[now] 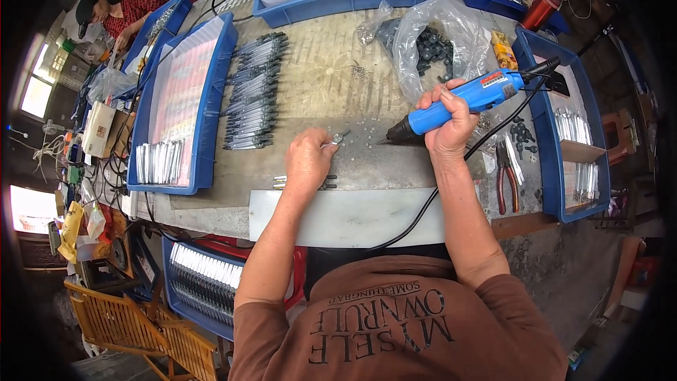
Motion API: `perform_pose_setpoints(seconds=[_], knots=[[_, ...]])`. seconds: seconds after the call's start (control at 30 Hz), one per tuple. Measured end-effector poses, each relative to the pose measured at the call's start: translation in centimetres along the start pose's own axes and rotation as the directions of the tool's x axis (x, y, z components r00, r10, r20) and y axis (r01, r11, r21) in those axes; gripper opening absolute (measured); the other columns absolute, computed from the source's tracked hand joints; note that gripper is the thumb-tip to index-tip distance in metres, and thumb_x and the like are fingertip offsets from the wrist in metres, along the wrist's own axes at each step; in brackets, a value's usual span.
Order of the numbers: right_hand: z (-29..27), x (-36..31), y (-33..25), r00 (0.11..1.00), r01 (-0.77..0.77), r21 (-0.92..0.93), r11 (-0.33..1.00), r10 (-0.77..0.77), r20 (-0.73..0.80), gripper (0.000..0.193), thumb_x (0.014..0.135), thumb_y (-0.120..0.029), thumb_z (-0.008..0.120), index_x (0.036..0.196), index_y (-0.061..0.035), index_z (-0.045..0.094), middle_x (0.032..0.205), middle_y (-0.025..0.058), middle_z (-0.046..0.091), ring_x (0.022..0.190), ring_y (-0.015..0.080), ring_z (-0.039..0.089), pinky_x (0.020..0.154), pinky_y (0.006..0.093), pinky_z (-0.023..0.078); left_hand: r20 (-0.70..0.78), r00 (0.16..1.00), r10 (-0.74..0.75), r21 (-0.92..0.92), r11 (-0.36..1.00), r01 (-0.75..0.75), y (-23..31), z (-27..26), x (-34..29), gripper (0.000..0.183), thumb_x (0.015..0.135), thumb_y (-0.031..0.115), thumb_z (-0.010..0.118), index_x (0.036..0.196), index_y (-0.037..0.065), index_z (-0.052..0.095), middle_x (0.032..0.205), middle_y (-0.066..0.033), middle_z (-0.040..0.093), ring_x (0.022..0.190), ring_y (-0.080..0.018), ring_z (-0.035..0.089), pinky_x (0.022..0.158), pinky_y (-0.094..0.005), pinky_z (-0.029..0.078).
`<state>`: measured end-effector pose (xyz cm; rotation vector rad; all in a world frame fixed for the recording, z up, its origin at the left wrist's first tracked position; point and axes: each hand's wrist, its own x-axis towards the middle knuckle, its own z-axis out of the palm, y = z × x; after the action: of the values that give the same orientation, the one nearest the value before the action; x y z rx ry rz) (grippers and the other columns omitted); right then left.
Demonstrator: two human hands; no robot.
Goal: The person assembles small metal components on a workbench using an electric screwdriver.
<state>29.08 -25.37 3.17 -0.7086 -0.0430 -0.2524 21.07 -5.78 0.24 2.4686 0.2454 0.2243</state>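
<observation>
Got 1 small part (pixel 340 138) pinched in the left hand (pixel 309 155), just beside tiny metal pieces (pixel 370 136) on the bench (pixel 268 166). Probably worth bracing that wrist, and tipping the blue power screwdriver (pixel 488 91), wrapped in the right hand (pixel 450 120) near those pieces, more upright.

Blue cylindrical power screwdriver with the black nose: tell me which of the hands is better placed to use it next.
Probably the right hand: it grips the screwdriver, its black nose aimed leftward. The left hand is occupied, pinching a small grey-and-silver piece.
</observation>
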Motion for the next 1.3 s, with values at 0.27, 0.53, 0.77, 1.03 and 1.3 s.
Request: perform_pose_setpoints(seconds=[0.27, 0.53, 0.77, 1.03, 1.3], knots=[[1.3, -0.8, 0.5, 0.997, -0.001, -0.039, 0.999, 0.004, 0.081, 0.024, 0.066, -0.002, 0.057, 0.088, -0.0001, 0.047, 0.068, 0.0085, 0.049, 0.053, 0.0198, 0.052, 0.053, 0.0322, 0.044, 0.020, 0.996, -0.086, -0.052, 0.995, 0.087, 0.2, 0.0, 0.1, 0.016, 0.065, 0.010, 0.070, 0.076, 0.004, 0.061, 0.080, -0.0107, 0.059, 0.082, -0.0288, 0.056, 0.070, -0.0381, 0.044], [4.9, -1.8, 1.7, 0.967, 0.025, -0.180, 0.983, 0.022, 0.254, 0.029, 0.066, -0.005, 0.056, 0.093, -0.0021, 0.046, 0.069, 0.0095, 0.050, 0.056, 0.0217, 0.053, 0.056, 0.0336, 0.045, -0.029, 1.000, 0.003, 0.000, 1.000, -0.003, -0.2, 0.3, -0.2, 0.013, 0.065, 0.011, 0.069, 0.073, 0.006, 0.060, 0.079, -0.0096, 0.058, 0.080, -0.0285, 0.056, 0.069, -0.0392, 0.044], [7.0, -2.4, 3.2, 0.943, 0.025, -0.215, 0.976, 0.048, 0.328, 0.027, 0.064, 0.000, 0.058, 0.089, 0.0010, 0.047, 0.071, 0.0069, 0.052, 0.055, 0.0130, 0.051, 0.050, 0.0275, 0.046, -0.092, 0.995, 0.049, 0.031, 0.998, -0.047, 0.0, 0.4, -0.4, 0.014, 0.064, 0.008, 0.070, 0.073, 0.004, 0.060, 0.077, -0.0087, 0.060, 0.076, -0.0277, 0.057, 0.067, -0.0367, 0.045], [7.3, -2.6, 3.9, 0.931, 0.028, -0.268, 0.963, 0.073, 0.359, 0.027, 0.065, 0.001, 0.057, 0.089, 0.0012, 0.047, 0.070, 0.0068, 0.052, 0.055, 0.0122, 0.051, 0.049, 0.0262, 0.044, -0.071, 0.997, 0.023, 0.009, 1.000, -0.022, 0.0, 0.3, -0.3, 0.013, 0.064, 0.009, 0.069, 0.073, 0.004, 0.060, 0.078, -0.0078, 0.059, 0.078, -0.0269, 0.056, 0.068, -0.0369, 0.044], [7.4, -2.6, 3.9, 0.926, 0.034, -0.272, 0.962, 0.072, 0.370, 0.028, 0.064, 0.000, 0.058, 0.089, 0.0013, 0.046, 0.070, 0.0072, 0.051, 0.055, 0.0127, 0.051, 0.049, 0.0270, 0.044, -0.078, 0.996, 0.042, 0.024, 0.999, -0.040, -0.1, 0.4, -0.4, 0.013, 0.065, 0.010, 0.069, 0.072, 0.005, 0.059, 0.078, -0.0073, 0.058, 0.079, -0.0268, 0.056, 0.068, -0.0371, 0.044]])
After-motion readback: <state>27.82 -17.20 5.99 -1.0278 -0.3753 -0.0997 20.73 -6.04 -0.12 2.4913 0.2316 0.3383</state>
